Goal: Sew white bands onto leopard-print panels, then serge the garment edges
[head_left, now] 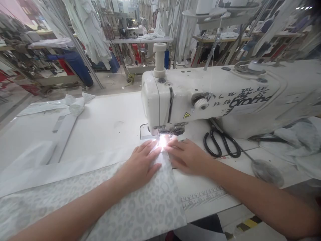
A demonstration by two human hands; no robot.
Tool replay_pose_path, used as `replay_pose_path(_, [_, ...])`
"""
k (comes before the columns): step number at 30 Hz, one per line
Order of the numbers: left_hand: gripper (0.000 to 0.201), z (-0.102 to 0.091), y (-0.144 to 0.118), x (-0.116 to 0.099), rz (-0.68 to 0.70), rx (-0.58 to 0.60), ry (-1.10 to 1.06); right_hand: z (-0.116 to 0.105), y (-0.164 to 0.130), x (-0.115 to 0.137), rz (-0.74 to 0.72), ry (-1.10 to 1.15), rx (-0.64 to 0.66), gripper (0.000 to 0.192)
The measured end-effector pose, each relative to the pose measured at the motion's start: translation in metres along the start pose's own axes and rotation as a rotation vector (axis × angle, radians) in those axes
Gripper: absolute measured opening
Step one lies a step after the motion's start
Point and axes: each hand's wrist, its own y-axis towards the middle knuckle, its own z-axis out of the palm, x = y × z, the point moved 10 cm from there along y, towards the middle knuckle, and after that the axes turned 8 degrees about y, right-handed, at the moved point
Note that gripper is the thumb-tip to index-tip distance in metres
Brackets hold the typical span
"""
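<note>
Both hands, left hand (140, 164) and right hand (187, 155), flat and spread on patterned fabric (150, 204) at sewing machine (200, 97) needle; seam barely begun, nearly all fabric unsewn

Two bare forearms in view, no sleeves reaching wrists or anywhere along visible length. Left hand (140, 164) bare: no glove, no ring, no watch, no bracelet seen. Right hand (187, 155) likewise bare, ungloved, unadorned. Fingernails short, plain, unpainted as far as visible. Fingertips near bright lamp glare washed out, detail lost. Nothing of clothing visible on either arm.
</note>
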Motion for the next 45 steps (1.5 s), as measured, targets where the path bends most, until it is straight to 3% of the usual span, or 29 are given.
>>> replay_pose_path(10, [0.031,-0.005,-0.002,-0.001,0.058,-0.051,-0.105,0.006,-0.001,0.009,-0.062,0.026,0.009,0.025])
replay_pose_path(26, [0.034,-0.008,0.014,0.016,0.087,-0.045,-0.066,0.016,0.003,-0.011,0.125,-0.148,0.107,0.051])
replay_pose_path(34, [0.035,-0.007,0.015,0.019,0.09,-0.033,-0.052,0.0,0.002,-0.02,0.129,-0.141,-0.012,0.032])
replay_pose_path(39, [0.037,-0.004,0.012,0.018,0.083,-0.022,-0.042,-0.032,-0.019,-0.041,0.359,-0.207,-0.073,0.02])
replay_pose_path(43, [0.039,-0.007,0.011,0.02,0.081,-0.008,-0.094,-0.071,-0.078,-0.075,0.716,-0.384,-0.14,0.021])
replay_pose_path(45, [0.036,-0.012,0.015,0.02,0.09,0.018,-0.182,-0.078,-0.107,-0.089,0.846,-0.452,-0.125,0.027])
